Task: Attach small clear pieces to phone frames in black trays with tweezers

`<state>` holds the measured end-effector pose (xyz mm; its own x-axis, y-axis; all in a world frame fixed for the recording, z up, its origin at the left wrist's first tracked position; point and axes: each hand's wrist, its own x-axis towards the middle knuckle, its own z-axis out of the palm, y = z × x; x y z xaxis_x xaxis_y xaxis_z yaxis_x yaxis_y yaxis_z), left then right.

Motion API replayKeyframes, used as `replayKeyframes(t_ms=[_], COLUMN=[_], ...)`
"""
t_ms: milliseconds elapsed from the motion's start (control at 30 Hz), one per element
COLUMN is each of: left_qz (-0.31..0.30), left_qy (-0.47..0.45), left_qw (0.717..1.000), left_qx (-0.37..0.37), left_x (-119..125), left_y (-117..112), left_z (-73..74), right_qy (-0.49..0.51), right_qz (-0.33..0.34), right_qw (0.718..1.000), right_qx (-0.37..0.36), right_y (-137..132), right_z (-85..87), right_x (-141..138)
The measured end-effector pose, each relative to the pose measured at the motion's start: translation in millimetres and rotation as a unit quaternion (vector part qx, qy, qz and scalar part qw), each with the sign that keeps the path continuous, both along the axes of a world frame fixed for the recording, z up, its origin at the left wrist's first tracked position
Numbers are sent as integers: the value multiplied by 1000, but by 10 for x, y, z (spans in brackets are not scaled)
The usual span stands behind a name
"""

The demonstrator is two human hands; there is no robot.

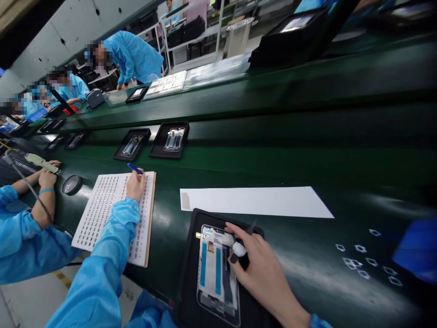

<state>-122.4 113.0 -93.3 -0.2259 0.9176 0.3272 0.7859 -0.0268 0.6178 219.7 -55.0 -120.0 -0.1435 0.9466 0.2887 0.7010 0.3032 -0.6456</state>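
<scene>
My left hand (135, 184) is closed on a blue pen-like tool (135, 169), whose tip is over a white sheet (99, 209) lined with rows of small parts. That sheet lies on a tan board. My right hand (262, 269) rests on a phone frame (216, 273) with two blue strips, which lies in a black tray (189, 278) at the near edge of the belt. A fingertip in a white cot presses on the frame's upper right edge. The fingers are curled around a thin dark tool (251, 226) that pokes out above them.
A long white paper strip (256, 202) lies just beyond the tray on the green belt (307, 150). Two more black trays (170, 139) with phone frames sit farther up. A co-worker's hands (46, 175) hold a driver at the left beside a round black puck (71, 185). Small white stickers (362, 262) dot the belt at right.
</scene>
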Motion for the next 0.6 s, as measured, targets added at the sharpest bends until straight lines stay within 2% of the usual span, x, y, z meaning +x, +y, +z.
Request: replayKeyframes(t_ms=[200,333,467,600], left_qz=[-2,10,-43,-144], left_qy=[-30,-103,-184,-272], left_qw=[999,991,977,948], left_qx=[26,81,99,74], left_x=[22,122,495,988], left_y=[-1,-66,-400,-926], left_z=[33,159,382,595], right_qy=[20,50,125,298], right_qz=[23,14,-6,-36], right_qw=[999,999,991,948], right_qx=[12,-1,-53,-103], right_y=[13,26,34,52], right_z=[-8,9,195,553], right_x=[14,19,25,-62])
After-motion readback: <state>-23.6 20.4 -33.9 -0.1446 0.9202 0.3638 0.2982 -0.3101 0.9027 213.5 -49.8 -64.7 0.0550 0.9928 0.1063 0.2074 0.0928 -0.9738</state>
